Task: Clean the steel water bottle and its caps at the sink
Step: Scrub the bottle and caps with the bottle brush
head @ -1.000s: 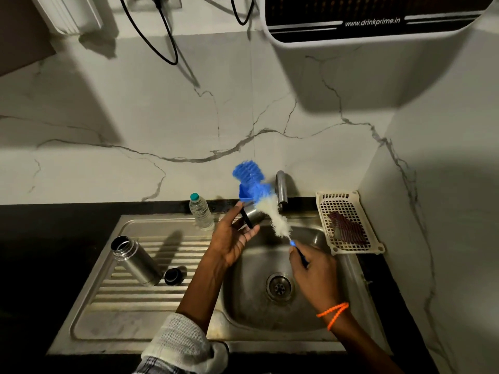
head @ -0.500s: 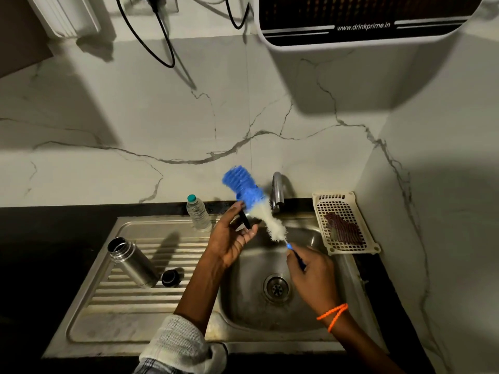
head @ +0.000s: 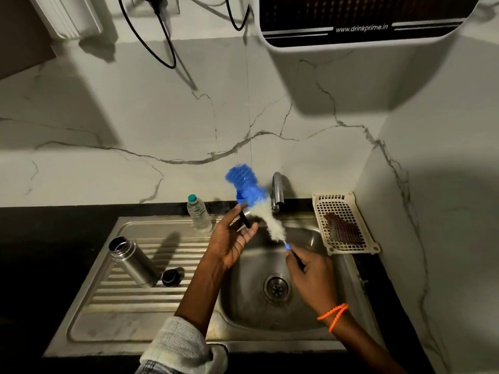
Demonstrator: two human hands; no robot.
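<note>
**A:** Over the sink basin, what do the two hands have hold of?

**B:** The right hand has its fingers curled round the thin handle of a bottle brush, whose white and blue bristles slant up and away from those fingers towards the tap. The left hand is palm up, its fingers loosely bent round a small dark cap that sits against the bristles.

**B:** And where is the steel bottle?

**A:** Well to the left of the left hand's fingers, uncapped, on the ribbed drainboard, with a second black cap just beside its base.

**B:** Which step is this?

**A:** It appears to be scrubbing of one cap; bottle and second cap look untouched.

**B:** What does the next move call for?

**A:** Probably turning the cap against the bristles, then rinsing under the tap. No water is visibly running.
</note>
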